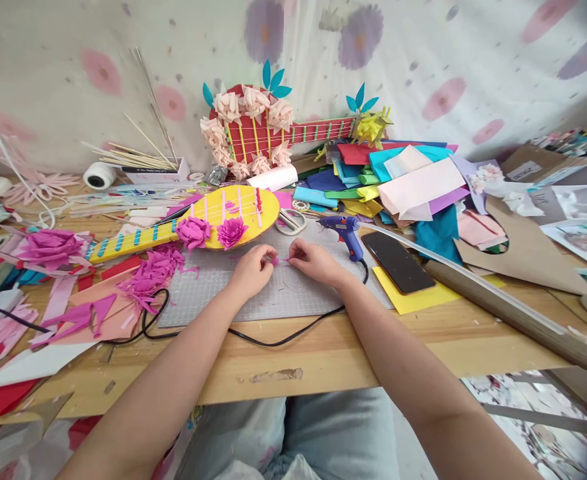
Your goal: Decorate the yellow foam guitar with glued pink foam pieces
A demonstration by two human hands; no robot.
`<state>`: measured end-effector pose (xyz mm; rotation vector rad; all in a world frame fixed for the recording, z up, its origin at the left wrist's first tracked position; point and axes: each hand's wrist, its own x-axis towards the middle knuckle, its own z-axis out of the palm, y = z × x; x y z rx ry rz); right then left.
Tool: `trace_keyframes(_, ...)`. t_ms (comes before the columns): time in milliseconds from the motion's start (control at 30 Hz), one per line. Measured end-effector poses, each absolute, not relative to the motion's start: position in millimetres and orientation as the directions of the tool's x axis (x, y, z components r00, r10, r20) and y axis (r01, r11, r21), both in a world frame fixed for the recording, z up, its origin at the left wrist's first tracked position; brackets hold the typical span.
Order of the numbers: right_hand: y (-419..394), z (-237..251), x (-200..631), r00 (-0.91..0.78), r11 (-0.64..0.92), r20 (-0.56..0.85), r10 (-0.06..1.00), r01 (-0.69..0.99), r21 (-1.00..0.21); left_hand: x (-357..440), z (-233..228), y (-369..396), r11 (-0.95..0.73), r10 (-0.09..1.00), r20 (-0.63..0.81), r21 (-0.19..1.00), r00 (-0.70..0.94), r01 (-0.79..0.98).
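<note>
Flower-printed cloth hung behind a cluttered wooden worktop (323, 360), where a grey gridded cutting mat (283, 293) lay in front of the person. Both hands met over the mat: the left hand (250, 270) and the right hand (314, 261) each had fingers pressed together, pinching the ends of a small strip of magenta crepe paper (279, 260) held just above the mat. It looked like the rolling or folding of another paper bloom, to match the two magenta paper flowers (212, 232) on the yellow cardboard guitar (193, 220) just beyond. A tight, even twist between the fingertips seemed to be what the work called for. Both forearms reached forward, wrists low, knuckles up. A blue glue gun (346, 233) stood near the right hand, beside a black phone (398, 262).
</note>
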<state>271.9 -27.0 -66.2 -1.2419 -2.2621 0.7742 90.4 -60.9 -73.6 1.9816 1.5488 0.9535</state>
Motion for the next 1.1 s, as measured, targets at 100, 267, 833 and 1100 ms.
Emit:
trace_keyframes(100, -29.0, -66.8, 270.4, -0.494, 0.417, 0.14, 0.858, 0.51, -0.752, 92.4, -74.1, -63.1, -0.332, 0.942, 0.278, 0.703, 0.187, 0.629)
trace_keyframes(267, -35.6, -62.8, 263.2, -0.518, 0.464, 0.184, 0.835, 0.487, -0.74, 92.2, -72.6, -64.2, -0.37, 0.929, 0.264, 0.658, 0.26, 0.655)
trace_keyframes(833, -29.8, -56.1, 271.0, -0.483, 0.492, 0.222, 0.847, 0.556, -0.67, 89.9, -76.0, -58.0, -0.176, 0.984, 0.16, 0.823, 0.076, 0.54)
trace_keyframes(1100, -28.2, -21.5, 369.2, -0.284, 0.063, -0.241, 0.928, 0.758, -0.65, 87.0, -76.2, -50.6, 0.072, 0.996, -0.064, 0.984, -0.056, 0.163)
